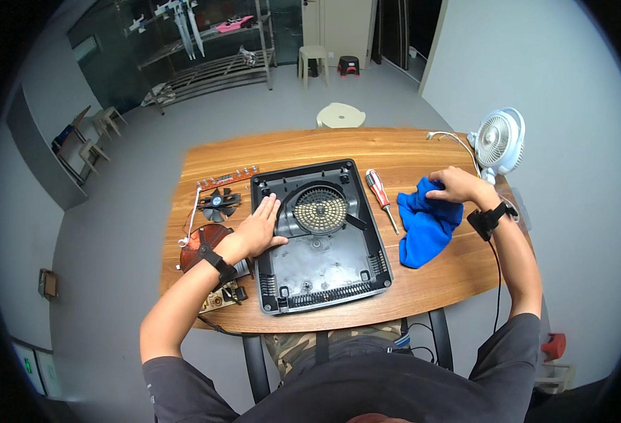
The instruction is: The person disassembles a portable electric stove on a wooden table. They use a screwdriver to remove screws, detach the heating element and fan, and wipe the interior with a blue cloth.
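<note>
A black plastic appliance housing (303, 264) with a round vent grille lies on the table before me. My left hand (255, 229) rests on its left side, fingers stretched out and holding nothing. To the right of the housing, my right hand (458, 185) grips the upper part of a bunched blue cloth (429, 229); some of its fingertips are hidden in the folds. Between housing and cloth lies a red-and-white-handled screwdriver (381, 197), its shaft pointing toward me.
Left of the housing lie a small black fan (220, 206), a round copper-coloured coil (201, 243), a circuit board (219, 299) and a narrow orange board (227, 178). A white desk fan (499, 141) stands at the table's far right corner. A stool (340, 114) stands beyond the wooden table (409, 144).
</note>
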`<state>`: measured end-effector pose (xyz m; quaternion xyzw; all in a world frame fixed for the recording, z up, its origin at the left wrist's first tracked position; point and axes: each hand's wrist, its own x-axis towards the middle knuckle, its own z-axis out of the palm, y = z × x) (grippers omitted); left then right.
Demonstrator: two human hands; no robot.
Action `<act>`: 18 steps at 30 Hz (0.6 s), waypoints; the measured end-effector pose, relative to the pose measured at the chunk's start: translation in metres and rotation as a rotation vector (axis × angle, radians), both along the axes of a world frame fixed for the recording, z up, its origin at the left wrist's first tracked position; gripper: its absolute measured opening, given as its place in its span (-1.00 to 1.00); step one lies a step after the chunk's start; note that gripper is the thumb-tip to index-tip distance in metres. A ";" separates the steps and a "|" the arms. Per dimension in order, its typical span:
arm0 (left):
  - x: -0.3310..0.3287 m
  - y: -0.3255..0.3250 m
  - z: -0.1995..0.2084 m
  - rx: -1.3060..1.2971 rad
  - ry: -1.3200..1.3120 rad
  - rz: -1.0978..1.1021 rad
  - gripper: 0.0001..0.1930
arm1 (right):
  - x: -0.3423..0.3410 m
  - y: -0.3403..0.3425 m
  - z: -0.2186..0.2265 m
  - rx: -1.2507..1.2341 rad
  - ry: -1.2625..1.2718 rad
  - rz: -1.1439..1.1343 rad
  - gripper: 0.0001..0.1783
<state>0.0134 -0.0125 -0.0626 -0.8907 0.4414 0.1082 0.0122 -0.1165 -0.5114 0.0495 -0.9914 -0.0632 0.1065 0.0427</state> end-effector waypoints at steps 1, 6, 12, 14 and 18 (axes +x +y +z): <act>0.000 0.002 -0.001 0.006 -0.001 0.008 0.11 | 0.005 0.015 0.004 -0.086 -0.013 -0.016 -0.37; 0.000 -0.002 0.002 -0.008 0.003 -0.005 0.09 | 0.032 0.050 -0.010 -0.155 -0.456 0.113 -0.53; 0.001 0.006 -0.007 -0.036 -0.035 -0.023 0.09 | 0.046 0.122 -0.034 -0.013 -0.142 0.172 -0.38; 0.001 0.005 -0.010 -0.062 -0.056 -0.044 0.09 | 0.045 0.125 -0.052 0.062 -0.088 0.139 -0.34; -0.001 0.002 -0.004 -0.049 -0.043 -0.045 0.09 | 0.044 0.127 -0.070 0.170 -0.055 0.043 -0.39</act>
